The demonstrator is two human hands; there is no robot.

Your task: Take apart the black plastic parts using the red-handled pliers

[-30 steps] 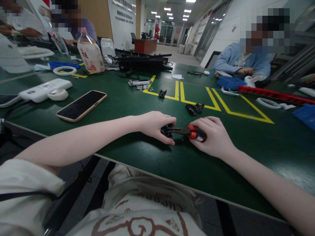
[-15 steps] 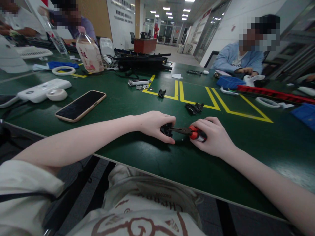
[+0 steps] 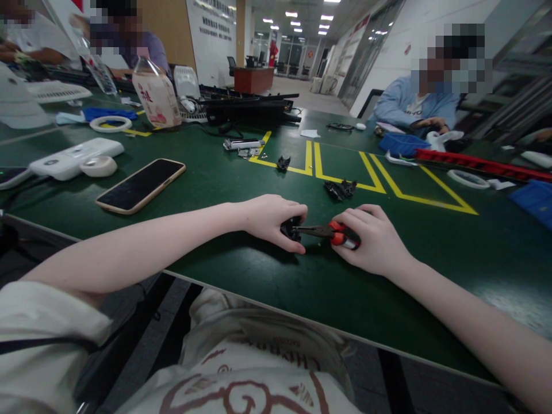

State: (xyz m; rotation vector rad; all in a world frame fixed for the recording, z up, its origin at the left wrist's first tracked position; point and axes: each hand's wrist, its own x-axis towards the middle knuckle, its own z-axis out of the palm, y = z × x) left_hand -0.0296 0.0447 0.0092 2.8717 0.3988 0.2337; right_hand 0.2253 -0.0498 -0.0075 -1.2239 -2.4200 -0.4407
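Observation:
My left hand (image 3: pixel 269 219) rests on the green table (image 3: pixel 241 184) and pinches a small black plastic part (image 3: pixel 290 229) between thumb and fingers. My right hand (image 3: pixel 374 240) grips red-handled needle-nose pliers (image 3: pixel 331 233). The pliers' dark jaws point left and meet the black part. The handles are mostly hidden in my palm. Both hands sit close together near the table's front edge.
Two more black parts (image 3: pixel 340 189) (image 3: pixel 283 163) lie beyond my hands by the yellow tape lines. A phone (image 3: pixel 141 185), a white device (image 3: pixel 73 157) and tape rolls lie at left. A bottle (image 3: pixel 156 96) stands at the back. People sit across the table and at far left.
Hardly anything has moved. The pliers and my right hand have shifted a touch to the left against the black part.

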